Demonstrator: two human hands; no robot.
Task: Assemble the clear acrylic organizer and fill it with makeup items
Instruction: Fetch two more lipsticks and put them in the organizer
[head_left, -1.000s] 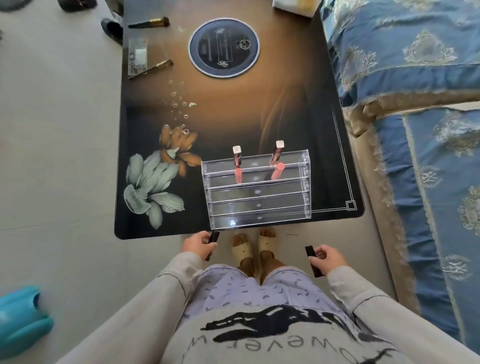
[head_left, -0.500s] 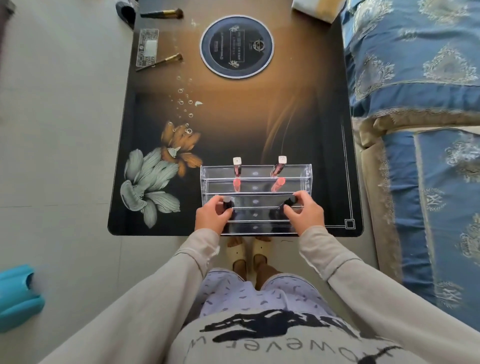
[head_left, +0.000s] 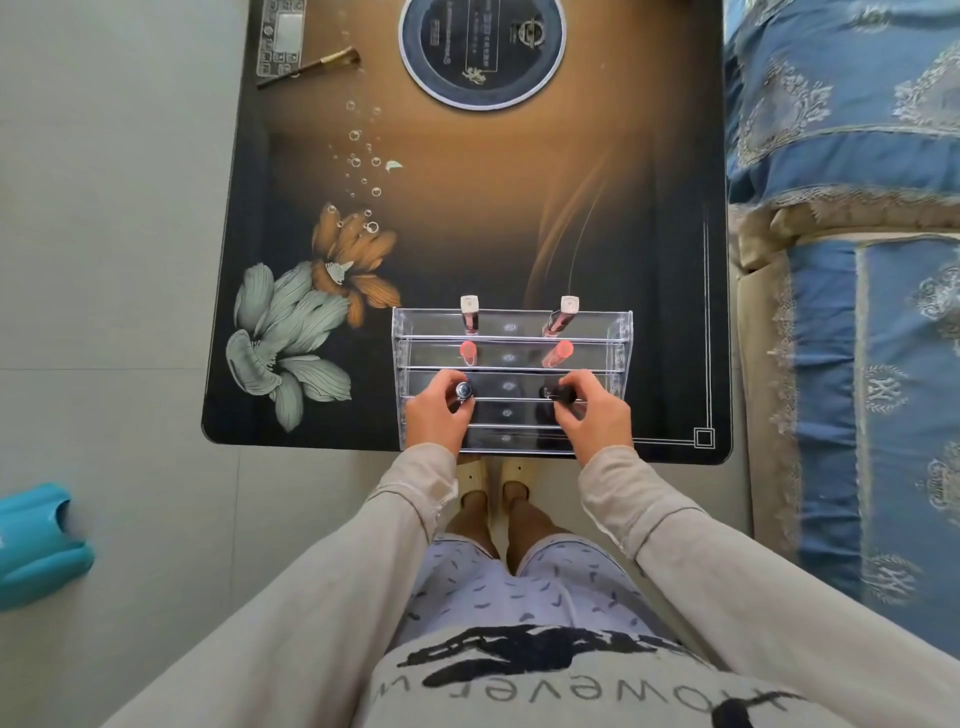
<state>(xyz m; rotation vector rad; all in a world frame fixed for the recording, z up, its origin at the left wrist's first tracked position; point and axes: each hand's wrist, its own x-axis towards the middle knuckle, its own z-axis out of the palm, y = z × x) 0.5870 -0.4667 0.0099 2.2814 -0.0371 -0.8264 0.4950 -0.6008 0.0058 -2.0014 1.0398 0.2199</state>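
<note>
Two tubes (head_left: 463, 391), pinched by left hand (head_left: 434, 421), right hand (head_left: 597, 418), in organizer (head_left: 619, 332)

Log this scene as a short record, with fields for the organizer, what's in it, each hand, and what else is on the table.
Organizer: clear acrylic organizer, tiered, at the near edge of the table
Already in: two pink tubes, standing at the back
Left hand: grips left dark tube over a middle tier
Right hand: grips right dark tube over a middle tier
Elsewhere: brush, round dark disc
</note>
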